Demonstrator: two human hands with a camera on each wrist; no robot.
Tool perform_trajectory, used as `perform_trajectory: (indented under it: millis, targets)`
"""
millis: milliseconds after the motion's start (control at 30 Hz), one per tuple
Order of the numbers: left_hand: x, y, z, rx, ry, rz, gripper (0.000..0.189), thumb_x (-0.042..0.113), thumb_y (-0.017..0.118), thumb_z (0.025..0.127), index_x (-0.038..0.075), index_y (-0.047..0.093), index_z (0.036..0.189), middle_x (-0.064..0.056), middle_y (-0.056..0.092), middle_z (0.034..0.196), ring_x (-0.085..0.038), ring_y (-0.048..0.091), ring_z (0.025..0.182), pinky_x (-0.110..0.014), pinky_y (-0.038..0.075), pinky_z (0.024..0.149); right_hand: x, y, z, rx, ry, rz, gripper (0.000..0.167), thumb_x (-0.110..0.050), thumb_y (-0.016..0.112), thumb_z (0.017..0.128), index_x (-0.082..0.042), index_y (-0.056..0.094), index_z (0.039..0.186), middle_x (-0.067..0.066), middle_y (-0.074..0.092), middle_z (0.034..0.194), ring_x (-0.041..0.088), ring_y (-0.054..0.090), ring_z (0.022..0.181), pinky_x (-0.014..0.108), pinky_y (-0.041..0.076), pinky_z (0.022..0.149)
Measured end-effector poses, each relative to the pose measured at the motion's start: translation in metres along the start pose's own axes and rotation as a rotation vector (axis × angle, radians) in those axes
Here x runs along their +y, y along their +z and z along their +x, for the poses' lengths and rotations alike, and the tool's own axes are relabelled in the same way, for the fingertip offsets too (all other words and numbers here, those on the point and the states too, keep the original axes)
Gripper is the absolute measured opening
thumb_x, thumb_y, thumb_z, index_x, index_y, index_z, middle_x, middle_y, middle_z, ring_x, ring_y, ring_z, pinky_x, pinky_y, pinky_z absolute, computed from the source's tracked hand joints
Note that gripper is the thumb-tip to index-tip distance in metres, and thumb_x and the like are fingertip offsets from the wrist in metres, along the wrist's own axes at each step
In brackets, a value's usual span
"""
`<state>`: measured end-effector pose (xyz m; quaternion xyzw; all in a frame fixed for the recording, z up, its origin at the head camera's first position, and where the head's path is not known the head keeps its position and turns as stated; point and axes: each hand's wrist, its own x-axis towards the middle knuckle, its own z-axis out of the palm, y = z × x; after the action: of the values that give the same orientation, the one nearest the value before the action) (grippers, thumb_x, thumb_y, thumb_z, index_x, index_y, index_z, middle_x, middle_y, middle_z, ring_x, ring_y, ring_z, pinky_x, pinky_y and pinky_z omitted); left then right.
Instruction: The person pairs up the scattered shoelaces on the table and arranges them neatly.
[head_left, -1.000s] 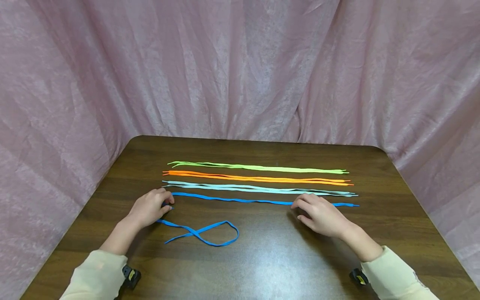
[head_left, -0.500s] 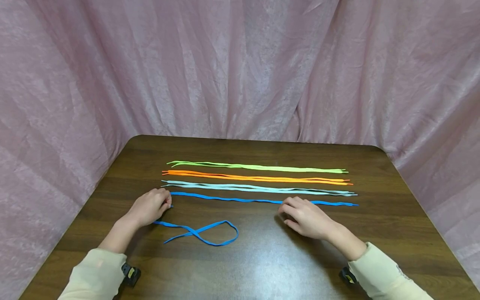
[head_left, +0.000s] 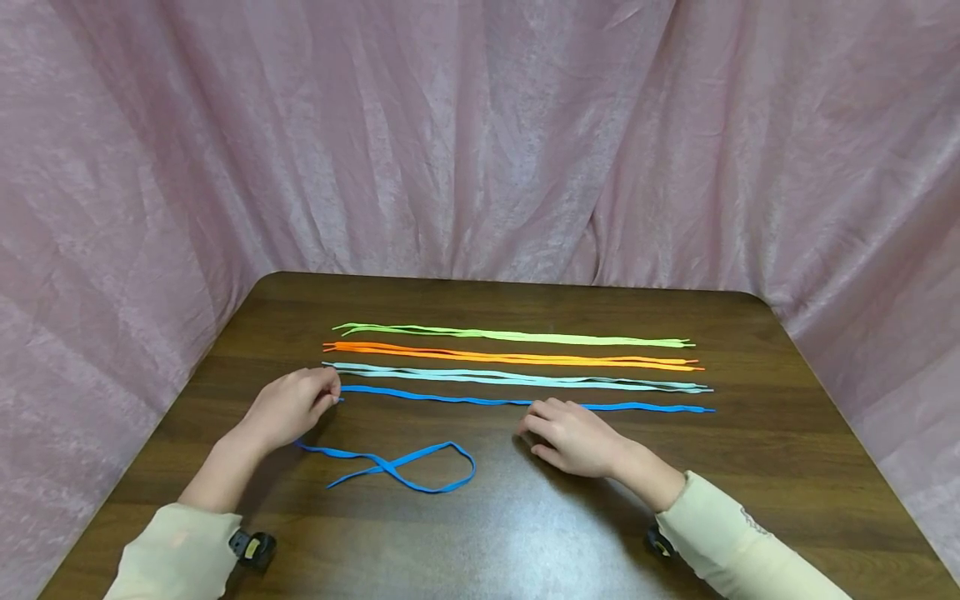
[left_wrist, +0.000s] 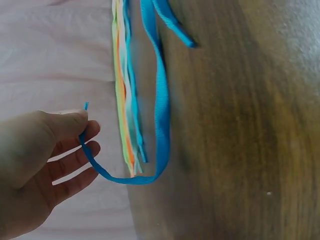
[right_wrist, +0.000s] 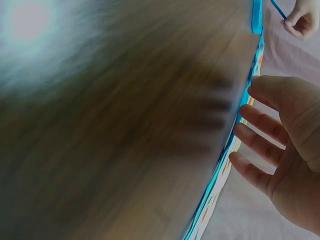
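Note:
In the left wrist view my left hand (left_wrist: 45, 160) pinches one end of a blue shoelace (left_wrist: 162, 110) between thumb and forefinger, its tip poking out above. From there the lace sags to the table, where the head view shows its looped, crossed part (head_left: 450, 487). My right hand (head_left: 573, 437) hovers over the table's middle, fingers spread and slightly bent, with nothing in them. Just beyond it lies a second blue shoelace (head_left: 442, 399), stretched out straight; the right hand hides a short piece of it.
Behind the straight blue lace run several more laces, roughly parallel: light blue (head_left: 450, 374), orange (head_left: 450, 354) and yellow-green (head_left: 525, 337). All lie on a brown wooden table (head_left: 390, 558). A pink curtain (head_left: 450, 142) hangs behind its far edge.
My right hand has moved left along the straight blue lace. The left hand has closed its fingertips on the lace end and shifted slightly left and away from me.

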<state>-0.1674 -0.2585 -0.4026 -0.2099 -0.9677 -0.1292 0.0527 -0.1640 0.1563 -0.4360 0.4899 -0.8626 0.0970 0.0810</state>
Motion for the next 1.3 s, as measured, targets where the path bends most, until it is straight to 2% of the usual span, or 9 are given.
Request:
perform_trajectory:
  millis: [333,600,900,1100,1300]
  targets:
    - [0.008,-0.012,-0.004,0.045,-0.01,0.014,0.015,0.008,0.072,0.076,0.018,0.062,0.082,0.01,0.057,0.072,-0.007,0.051,0.063,-0.03,0.041,0.053,-0.006,0.001,0.033,-0.04,0.002,0.025,0.026,-0.021,0.066,0.083,-0.017,0.061,0.108,-0.005,0.057,0.103,0.014,0.055,0.095,0.031,0.047,0.078]
    - [0.005,-0.012,-0.007,0.052,-0.008,0.011,0.018,0.006,0.075,0.072,0.017,0.065,0.084,0.011,0.056,0.071,-0.007,0.052,0.063,-0.03,0.041,0.055,-0.017,0.008,0.057,-0.051,-0.039,0.011,0.028,-0.026,0.065,0.084,-0.017,0.061,0.11,-0.005,0.057,0.102,0.013,0.055,0.093,0.028,0.047,0.075]
    - [0.004,-0.011,-0.01,0.065,-0.025,0.003,0.018,0.008,0.077,0.07,0.014,0.066,0.082,0.01,0.054,0.07,-0.006,0.049,0.061,-0.029,0.04,0.054,-0.033,0.021,0.08,-0.116,-0.049,0.002,0.031,-0.032,0.064,0.085,-0.02,0.06,0.114,-0.005,0.057,0.107,0.012,0.055,0.092,0.025,0.046,0.072]
    - [0.001,-0.009,-0.011,0.08,-0.032,0.007,0.015,0.011,0.077,0.071,0.015,0.066,0.079,0.01,0.055,0.069,-0.006,0.05,0.06,-0.03,0.04,0.053,-0.038,0.029,0.09,-0.101,-0.055,-0.023,0.03,-0.033,0.065,0.083,-0.021,0.061,0.111,-0.006,0.056,0.104,0.012,0.054,0.09,0.023,0.043,0.067]
    - [-0.003,-0.006,-0.013,0.09,-0.038,0.018,0.014,0.015,0.077,0.072,0.019,0.065,0.076,0.012,0.054,0.067,-0.005,0.048,0.059,-0.029,0.038,0.052,-0.045,0.032,0.096,-0.119,-0.065,-0.08,0.016,-0.028,0.065,0.084,-0.021,0.059,0.098,-0.007,0.052,0.092,0.01,0.051,0.083,0.02,0.039,0.064]
